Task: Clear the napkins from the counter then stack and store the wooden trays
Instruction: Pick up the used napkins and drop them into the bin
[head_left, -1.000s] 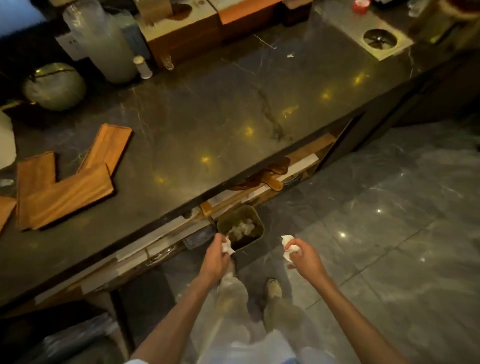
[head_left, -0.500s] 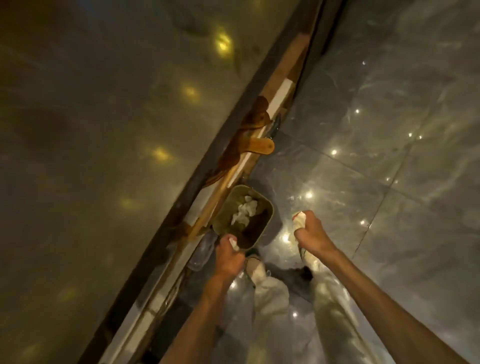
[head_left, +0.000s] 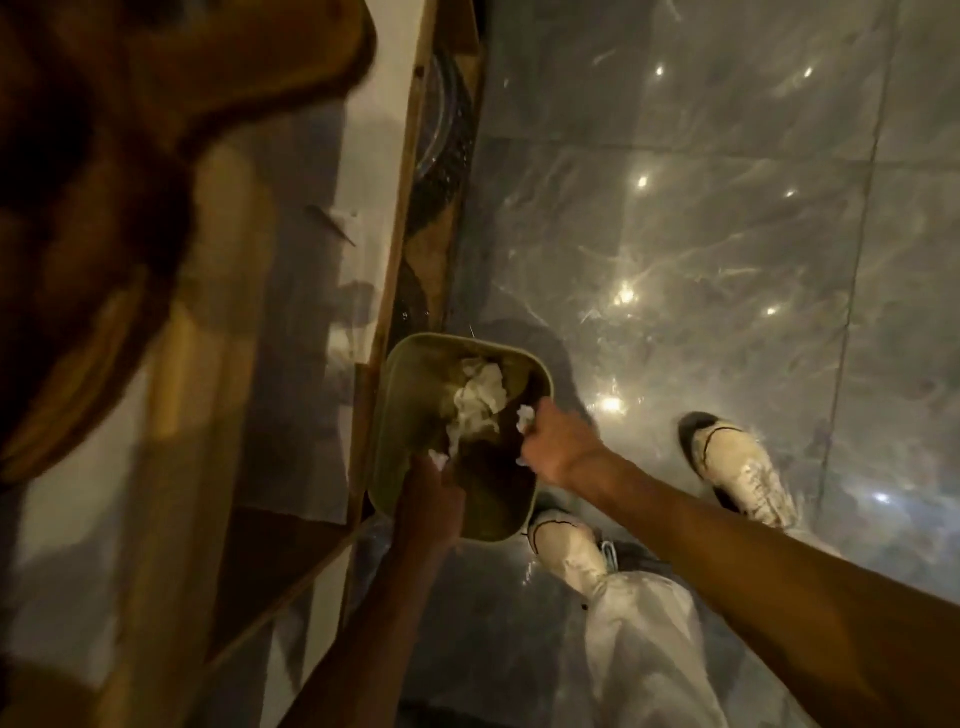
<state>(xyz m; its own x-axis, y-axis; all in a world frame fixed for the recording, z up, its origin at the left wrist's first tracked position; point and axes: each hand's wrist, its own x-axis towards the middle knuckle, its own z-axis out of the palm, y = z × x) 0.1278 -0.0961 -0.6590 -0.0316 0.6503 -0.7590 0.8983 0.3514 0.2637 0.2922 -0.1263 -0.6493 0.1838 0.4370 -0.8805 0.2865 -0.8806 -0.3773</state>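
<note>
An olive-green waste bin (head_left: 387, 415) stands on the floor beside the under-counter shelf, with crumpled white napkins (head_left: 480, 397) inside it. My left hand (head_left: 428, 499) reaches over the bin's near rim, closed on a small white napkin (head_left: 438, 460). My right hand (head_left: 553, 441) is over the bin's right rim, closed on another crumpled napkin (head_left: 524, 418). The wooden trays on the counter are out of view.
A wooden shelf frame (head_left: 405, 218) runs along the left, with brown wooden boards (head_left: 182, 67) blurred close to the camera at top left. Glossy grey floor tiles (head_left: 727, 234) lie to the right. My two feet in white shoes (head_left: 743, 467) stand next to the bin.
The view has dropped from the counter to the bin and floor. Both hands moved forward and down, from in front of the bin to over its opening, each still holding a napkin.
</note>
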